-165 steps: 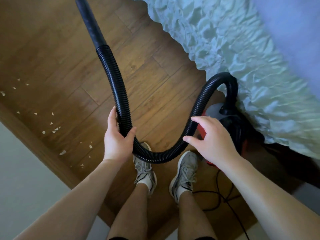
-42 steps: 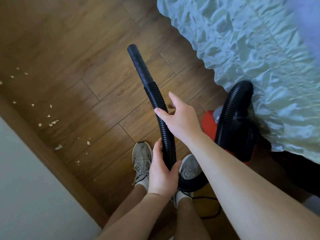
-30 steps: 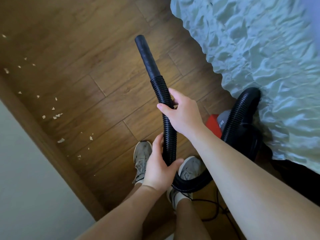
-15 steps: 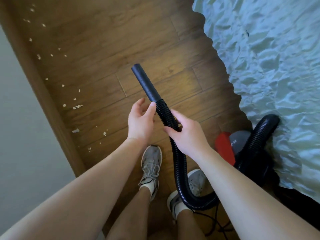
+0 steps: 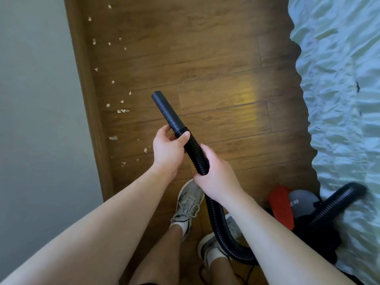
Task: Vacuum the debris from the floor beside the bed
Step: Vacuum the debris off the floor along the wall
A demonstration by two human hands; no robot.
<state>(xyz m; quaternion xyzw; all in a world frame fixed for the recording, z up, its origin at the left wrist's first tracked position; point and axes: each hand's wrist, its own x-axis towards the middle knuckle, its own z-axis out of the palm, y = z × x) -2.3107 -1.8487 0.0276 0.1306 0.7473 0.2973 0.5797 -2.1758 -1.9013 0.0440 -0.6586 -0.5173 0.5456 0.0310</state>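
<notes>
Floor (image 5: 216, 58): wood planks between the bed (image 5: 339, 99) on my right and the skirting board (image 5: 90, 112) on my left.
Vacuum body (image 5: 281, 204): red and grey, near my right foot, against the bed.
Hose (image 5: 195, 153): black, ribbed, looping up from the body into my hands.
Right hand (image 5: 218, 175): fingers wrapped round the hose.
Left hand (image 5: 167, 150): thumb and fingers clamped where the hose joins the nozzle (image 5: 166, 110).
Nozzle: long axis aimed forward-left, mouth apparently off the floor.
Debris (image 5: 121, 111): pale flakes along the skirting, left of and beyond the mouth; left hand nearer.
Label: white marks on the grey lid, unreadable.
</notes>
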